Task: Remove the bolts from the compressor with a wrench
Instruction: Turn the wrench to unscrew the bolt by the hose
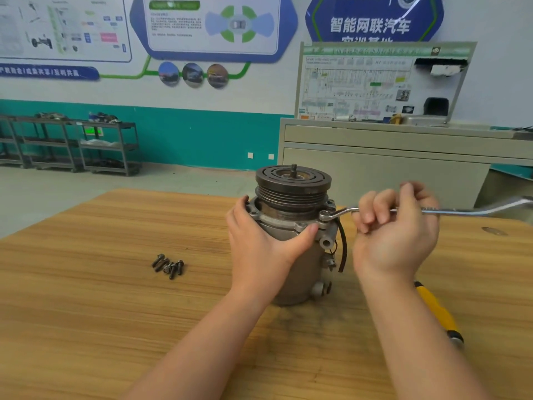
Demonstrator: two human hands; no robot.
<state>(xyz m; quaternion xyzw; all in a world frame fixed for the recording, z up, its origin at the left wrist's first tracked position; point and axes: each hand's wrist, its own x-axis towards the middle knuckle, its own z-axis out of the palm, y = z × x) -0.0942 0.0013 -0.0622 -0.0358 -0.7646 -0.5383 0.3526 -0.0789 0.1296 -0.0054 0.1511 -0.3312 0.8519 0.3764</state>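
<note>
Compressor: I see it standing upright near the middle of the wooden bench, long axis vertical, grooved pulley on top with a short threaded shaft pointing straight up.
Wrench: long axis roughly level, running left to right; its ring end sits on a bolt at the right side of the compressor's flange, its handle pointing away to the right, the far end blurred.
Left hand: I hold the compressor body with it, fingers wrapped round the far left side, thumb pressed along the front of the flange.
Right hand: palm turned toward me, fingers curled over the wrench shaft just beside the ring end.
Loose bolts: a small cluster lying on their sides on the bench, well left of the compressor, pointing various ways.
Yellow-handled tool: lying on the bench, partly hidden under my right forearm.
</note>
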